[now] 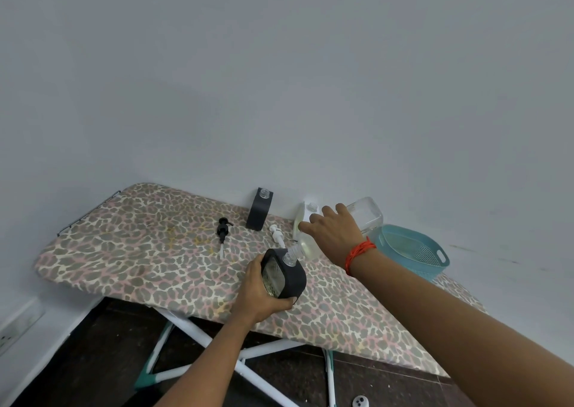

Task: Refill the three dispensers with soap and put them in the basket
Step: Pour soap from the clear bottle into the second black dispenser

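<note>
A plain pale grey wall (279,80) fills the upper frame. Below it stands an ironing board (139,251) with a leopard-print cover on white crossed legs (270,348), over a dark brown floor (102,338).

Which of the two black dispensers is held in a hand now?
The nearer black dispenser, gripped by the left hand and tilted under the refill bottle. The other black dispenser stands upright by the wall, untouched.

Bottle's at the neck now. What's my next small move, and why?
Probably steady the refill bottle in the right hand and tip it slightly more: its mouth meets the open neck of the black dispenser the left hand grips.
</note>
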